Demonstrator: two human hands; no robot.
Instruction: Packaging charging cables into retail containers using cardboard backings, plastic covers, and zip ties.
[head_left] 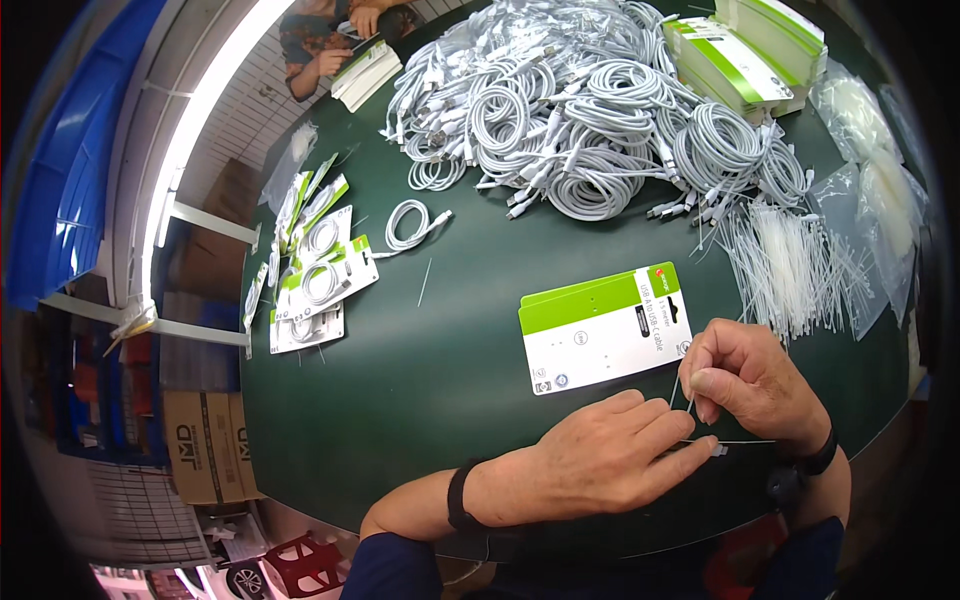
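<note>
Both of my hands meet over the near right of the dark green table. My right hand (750,385) is closed, with thumb and fingers pinching a thin white cable tie (674,388). My left hand (600,455) lies just left of it, its fingers closed around another thin cable tie (748,442) that runs out to the right. A small pale piece shows by the left fingertip, too small to name. Just beyond my hands lies a short stack of white and green packaging cards (605,335); the right hand is close to its lower right corner.
A big heap of coiled white USB cables (590,120) covers the far side. Loose cable ties (790,265) and plastic bags (880,190) lie right, stacked cards (735,65) far right. Carded cables (325,280) and one loose coil (405,225) lie left. Another person's hands (335,60) hold cards.
</note>
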